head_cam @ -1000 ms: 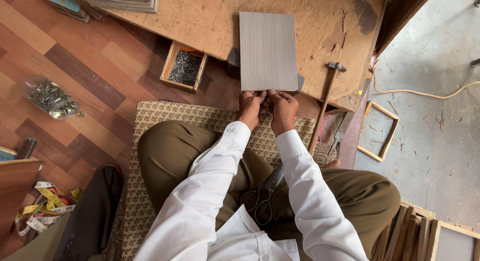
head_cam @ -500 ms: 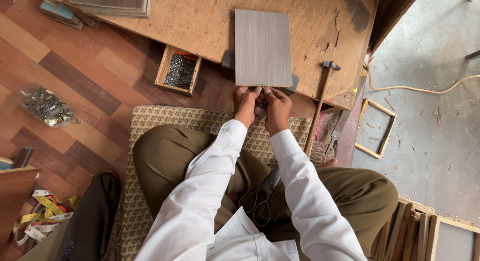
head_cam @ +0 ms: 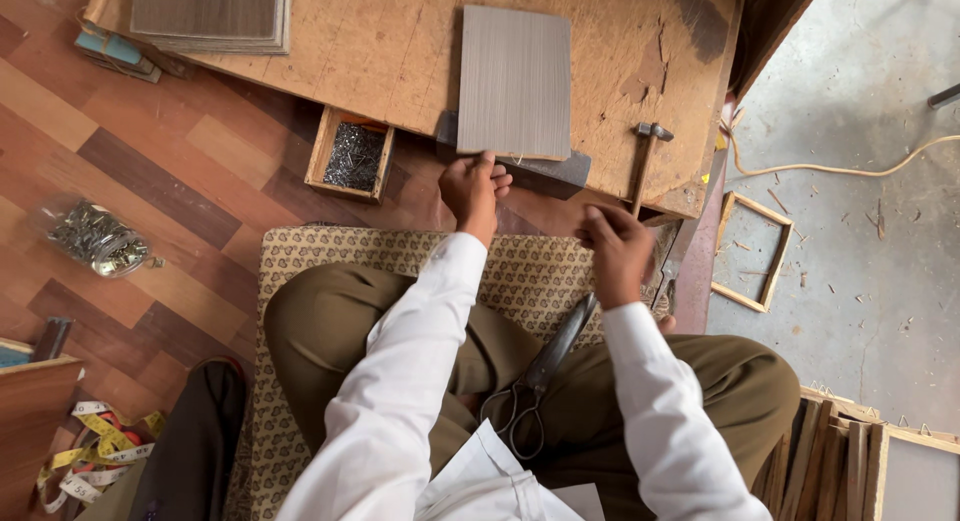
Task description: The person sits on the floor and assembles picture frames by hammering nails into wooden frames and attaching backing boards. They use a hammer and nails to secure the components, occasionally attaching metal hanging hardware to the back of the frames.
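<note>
A small wooden box of nails [head_cam: 352,157] sits left of the grey panel [head_cam: 515,81] on the plywood worktop [head_cam: 380,41]. The left hand [head_cam: 472,184] touches the panel's near edge, grip loosely curled on nothing — the right hand [head_cam: 617,246] hovers fingers pinched, near the hammer [head_cam: 645,161]; whether it holds anything, I cannot tell.

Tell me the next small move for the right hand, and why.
Probably reach up for the hammer: the right hand hangs just below its handle, apparently empty, while the left hand rests at the near edge of the grey panel on the board.
</note>
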